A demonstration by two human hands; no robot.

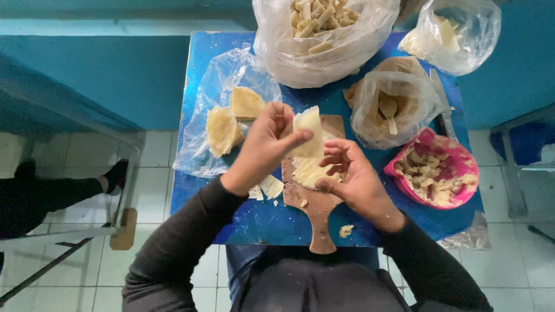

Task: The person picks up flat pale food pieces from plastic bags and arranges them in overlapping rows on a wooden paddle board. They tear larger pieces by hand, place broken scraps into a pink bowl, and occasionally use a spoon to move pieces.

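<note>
My left hand (263, 147) pinches a pale, thin dough wrapper (308, 130) and holds it up above a wooden cutting board (315, 211). My right hand (350, 176) hovers just beside it, fingers curled and apart, over a small stack of wrappers (306, 172) lying on the board. The board rests on a small blue table (260, 222), its handle pointing toward me.
A clear bag with folded wrappers (225, 124) lies at the left. At the back stand a large bag of rolled pieces (318, 34) and a smaller bag (454, 34). A bag with filling and a spoon (390, 110) and a pink bowl (436, 170) sit right. Another person's leg (52, 193) is at left.
</note>
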